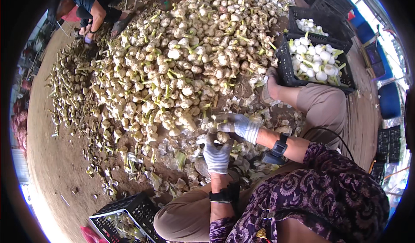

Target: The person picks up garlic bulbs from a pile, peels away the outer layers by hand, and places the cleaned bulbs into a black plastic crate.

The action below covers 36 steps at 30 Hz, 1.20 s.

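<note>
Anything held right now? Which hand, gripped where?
A garlic bulb, seemingly in the left hand, around its round body; exact contact is hidden. The right hand is right beside it, grip unclear.

Shows 0 legible texts, labels, brands, numbers or signs; offers nothing clear enough to read anywhere in view.

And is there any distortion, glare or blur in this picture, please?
In the head view, the fisheye lens bends the surroundings, with black corners; also in the head view, glare whitens the lower-left rim; head view again: the heap of bulbs looks evenly lit, while fine detail between the left hand and right hand is hard to read.
</note>
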Each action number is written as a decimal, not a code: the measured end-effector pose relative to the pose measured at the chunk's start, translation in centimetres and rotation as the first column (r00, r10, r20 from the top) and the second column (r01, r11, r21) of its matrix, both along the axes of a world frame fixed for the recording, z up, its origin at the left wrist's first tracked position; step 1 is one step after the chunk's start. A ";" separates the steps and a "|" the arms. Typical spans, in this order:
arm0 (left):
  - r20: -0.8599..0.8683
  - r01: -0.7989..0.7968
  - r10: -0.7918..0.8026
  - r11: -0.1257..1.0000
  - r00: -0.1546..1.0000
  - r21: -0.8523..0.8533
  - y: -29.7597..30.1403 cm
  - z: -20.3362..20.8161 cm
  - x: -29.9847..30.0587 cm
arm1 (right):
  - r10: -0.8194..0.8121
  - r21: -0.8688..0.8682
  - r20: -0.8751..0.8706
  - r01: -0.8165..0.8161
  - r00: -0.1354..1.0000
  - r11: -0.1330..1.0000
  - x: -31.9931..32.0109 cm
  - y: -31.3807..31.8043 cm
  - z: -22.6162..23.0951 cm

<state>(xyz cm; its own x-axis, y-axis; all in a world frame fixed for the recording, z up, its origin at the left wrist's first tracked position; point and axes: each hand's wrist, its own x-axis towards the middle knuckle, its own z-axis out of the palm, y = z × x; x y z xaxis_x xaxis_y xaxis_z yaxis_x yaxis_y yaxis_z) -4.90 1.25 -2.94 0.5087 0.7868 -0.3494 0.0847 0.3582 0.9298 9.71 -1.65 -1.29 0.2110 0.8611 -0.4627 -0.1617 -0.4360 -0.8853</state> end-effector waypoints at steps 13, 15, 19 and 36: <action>-0.361 0.149 0.012 0.898 0.932 0.414 -0.6 1.6 0.8 | -0.198 -0.016 -0.438 0.212 0.877 0.977 0.6 -1.4 0.3; -0.118 -0.001 0.030 0.972 0.993 0.237 -0.5 0.9 0.3 | -0.138 0.065 -0.403 0.179 0.905 0.982 0.3 -1.3 1.1; 0.328 -0.111 0.244 0.920 0.913 -0.375 -0.1 1.3 0.0 | 0.054 0.032 -0.325 -0.046 0.944 0.998 1.3 -1.5 4.3; 0.303 -0.131 0.271 0.901 0.914 -0.413 -0.8 1.6 -0.1 | 0.203 0.237 0.123 -0.228 0.971 0.944 1.9 -1.6 1.6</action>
<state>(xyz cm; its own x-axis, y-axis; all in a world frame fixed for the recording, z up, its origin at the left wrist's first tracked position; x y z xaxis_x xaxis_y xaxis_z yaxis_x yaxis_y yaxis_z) -5.03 0.48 -1.38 0.4965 0.7291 -0.4710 -0.3272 0.6598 0.6764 11.62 -3.26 0.28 0.0403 0.9756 -0.2156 0.0025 -0.2159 -0.9764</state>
